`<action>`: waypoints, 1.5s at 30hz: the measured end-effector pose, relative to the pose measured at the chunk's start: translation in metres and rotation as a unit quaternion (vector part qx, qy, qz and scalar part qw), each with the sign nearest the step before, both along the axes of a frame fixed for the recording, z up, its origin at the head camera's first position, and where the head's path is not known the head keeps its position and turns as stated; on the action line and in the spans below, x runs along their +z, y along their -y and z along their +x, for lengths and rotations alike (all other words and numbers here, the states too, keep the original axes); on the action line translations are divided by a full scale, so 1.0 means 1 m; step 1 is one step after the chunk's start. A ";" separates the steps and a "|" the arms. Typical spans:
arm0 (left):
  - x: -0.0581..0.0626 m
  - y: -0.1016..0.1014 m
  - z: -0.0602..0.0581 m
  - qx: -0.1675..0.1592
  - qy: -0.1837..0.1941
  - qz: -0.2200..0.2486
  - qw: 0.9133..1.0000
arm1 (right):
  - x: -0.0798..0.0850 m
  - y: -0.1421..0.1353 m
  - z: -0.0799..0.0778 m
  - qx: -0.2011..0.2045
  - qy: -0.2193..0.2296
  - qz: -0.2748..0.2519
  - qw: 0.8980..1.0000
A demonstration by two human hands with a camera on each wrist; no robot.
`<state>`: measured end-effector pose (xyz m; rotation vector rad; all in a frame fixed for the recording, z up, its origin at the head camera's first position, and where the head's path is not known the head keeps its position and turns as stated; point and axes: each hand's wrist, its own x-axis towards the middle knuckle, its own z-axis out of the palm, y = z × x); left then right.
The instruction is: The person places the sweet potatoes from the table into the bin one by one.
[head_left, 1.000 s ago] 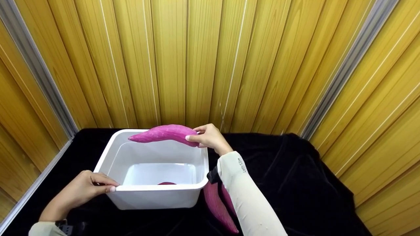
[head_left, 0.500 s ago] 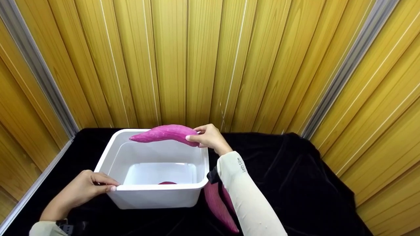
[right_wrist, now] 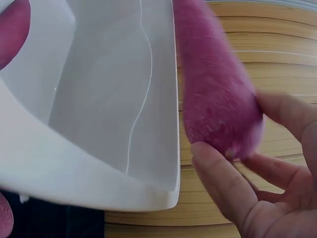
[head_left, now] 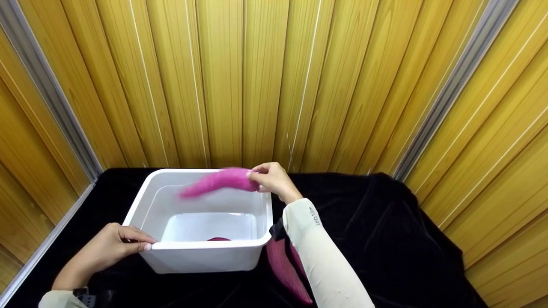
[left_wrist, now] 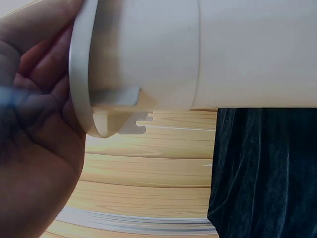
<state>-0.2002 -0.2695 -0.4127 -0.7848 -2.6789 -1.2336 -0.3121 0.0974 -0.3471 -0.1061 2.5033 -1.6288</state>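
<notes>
A long, curved pink-purple sweet potato (head_left: 222, 180) hangs over the back right of a white plastic bin (head_left: 201, 259). My right hand (head_left: 277, 182) pinches its thick end between thumb and fingers, while the tapered end points left and down, blurred. In the right wrist view the thumb and fingers press around the rounded end of this sweet potato (right_wrist: 218, 99), beside the bin's rim. My left hand (head_left: 109, 248) grips the rim at the front left corner; the left wrist view has the rim (left_wrist: 79, 74) against its fingers. Inside the bin, another sweet potato (head_left: 218, 239) shows partly above the front rim.
Two more sweet potatoes (head_left: 287, 273) lie on the black cloth (head_left: 359, 239) right of the bin, partly covered by my right sleeve (head_left: 329, 265). Yellow wood-look panels (head_left: 265, 85) stand close behind the bin and along both sides, with grey metal strips (head_left: 454, 94) at the corners.
The tapered end of the held sweet potato has swung down toward the bin's inside, and my right thumb has shifted slightly up. My left hand and the bin have stayed put.
</notes>
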 end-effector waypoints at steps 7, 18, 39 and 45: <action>-0.001 -0.001 0.000 -0.003 -0.005 0.000 1.000 | 0.000 -0.003 0.001 0.014 -0.007 -0.006 1.000; 0.000 -0.001 -0.001 0.006 -0.003 -0.009 1.000 | 0.001 -0.006 0.003 0.035 -0.007 0.017 0.999; -0.002 0.000 0.000 0.002 -0.005 -0.004 1.000 | 0.002 -0.013 0.006 0.030 0.005 0.008 1.000; -0.002 0.002 -0.001 0.007 0.000 -0.012 1.000 | 0.001 -0.021 0.006 0.023 0.002 0.008 1.000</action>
